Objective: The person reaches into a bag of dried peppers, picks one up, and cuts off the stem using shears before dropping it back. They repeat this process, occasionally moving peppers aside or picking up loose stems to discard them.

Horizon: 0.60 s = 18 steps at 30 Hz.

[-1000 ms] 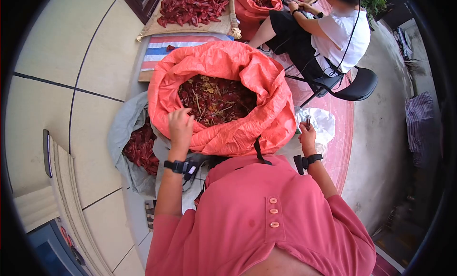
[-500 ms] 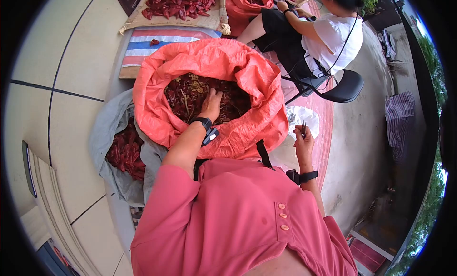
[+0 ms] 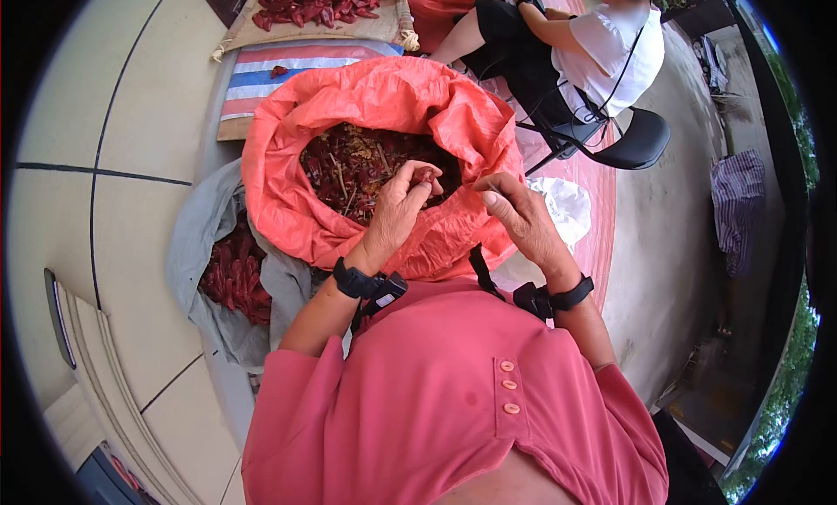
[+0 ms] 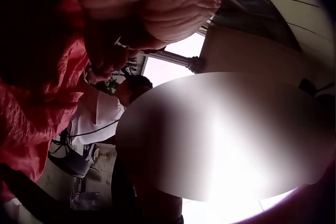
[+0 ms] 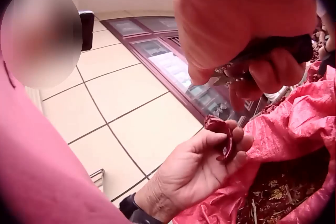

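My left hand [image 3: 392,216] is raised over the open mouth of a red woven sack [image 3: 283,187], pinching a dried red chili pepper [image 5: 227,139] between thumb and fingers. The right wrist view shows that pepper curled and wrinkled. Close by on the right, my right hand [image 3: 527,224] is curled round small scissors [image 5: 222,73] with dark handles; their metal part pokes out between the fingers, and the rest is hidden by the hand. Inside the sack lie dried chilies [image 3: 353,169] mixed with stems and yellowish bits.
A grey sack [image 3: 193,248] of red chilies stands at the left. Beyond the red sack are a striped sheet [image 3: 253,82] and a chili-covered mat [image 3: 375,26]. A seated person [image 3: 602,61] is at upper right, beside a white plastic bag [image 3: 567,209].
My left hand first reached down into the red sack, then came up with a chili pepper. My right hand moved left with the scissors, from beside the sack to near the left hand.
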Tool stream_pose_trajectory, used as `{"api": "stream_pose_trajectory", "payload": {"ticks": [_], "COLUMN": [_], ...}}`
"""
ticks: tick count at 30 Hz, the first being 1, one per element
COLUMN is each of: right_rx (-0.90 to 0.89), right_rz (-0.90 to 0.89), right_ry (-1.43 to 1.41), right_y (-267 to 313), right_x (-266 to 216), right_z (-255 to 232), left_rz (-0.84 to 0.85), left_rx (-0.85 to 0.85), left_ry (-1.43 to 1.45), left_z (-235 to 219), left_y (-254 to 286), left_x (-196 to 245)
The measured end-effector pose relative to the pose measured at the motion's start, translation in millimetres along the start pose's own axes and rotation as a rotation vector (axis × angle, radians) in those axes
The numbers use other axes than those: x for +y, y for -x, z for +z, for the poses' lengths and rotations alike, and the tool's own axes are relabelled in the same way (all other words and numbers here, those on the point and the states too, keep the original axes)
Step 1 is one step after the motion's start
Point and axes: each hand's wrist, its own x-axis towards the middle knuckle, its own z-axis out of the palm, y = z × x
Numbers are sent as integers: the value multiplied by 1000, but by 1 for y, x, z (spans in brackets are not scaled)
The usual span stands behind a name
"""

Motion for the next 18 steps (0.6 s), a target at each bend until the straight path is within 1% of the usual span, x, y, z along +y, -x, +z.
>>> {"api": "stream_pose_trajectory", "payload": {"ticks": [2,3,6,7,10,13,16,18], "right_rx": [-81,-125,-101,-61,-9,93,108,125], "right_rz": [-53,-37,-92,-135,-181,-343,-342,-373], "right_ry": [79,135,26,112,40,274,345,381], "right_y": [-3,-4,0,2,8,7,9,11], "right_x": [-9,-11,-17,-17,-31,-37,-46,-45], "right_z": [3,3,7,7,7,7,4,5], "left_rz": [41,60,53,78,50,79,130,180], "left_rx": [-5,-10,-16,39,52,66,118,149], "left_ry": [193,290,215,185,253,197,17,-68], "left_z": [9,11,11,15,19,21,25,27], "left_y": [10,15,26,30,42,48,52,53], "left_x": [18,26,45,44,59,61,55,51]}}
